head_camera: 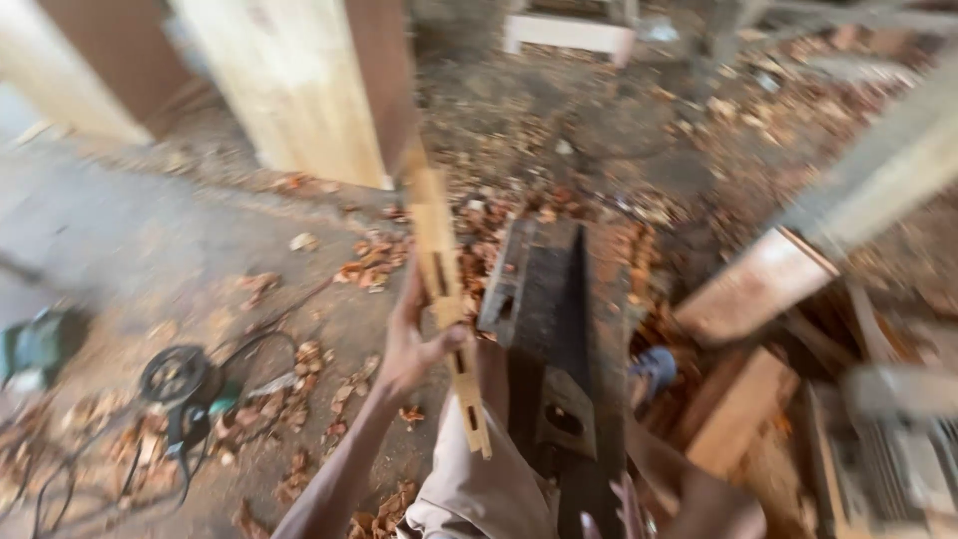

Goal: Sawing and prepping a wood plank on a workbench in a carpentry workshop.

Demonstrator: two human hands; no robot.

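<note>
Underfoot, wood shavings (pixel 369 262) litter the concrete floor (pixel 130 230).

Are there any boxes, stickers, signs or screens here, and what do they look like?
None that I can see: no boxes, stickers, signs or screens.
The picture is blurry, so small ones could be missed.

The slotted strip (pixel 446 289) is pale, bare wood with a matt, sawn look. The heavy block (pixel 549 329) looks like dark, dull wood, rough-surfaced. Dusty grey floor (pixel 150 230) carries dry reddish wood chips (pixel 369 262).
</note>
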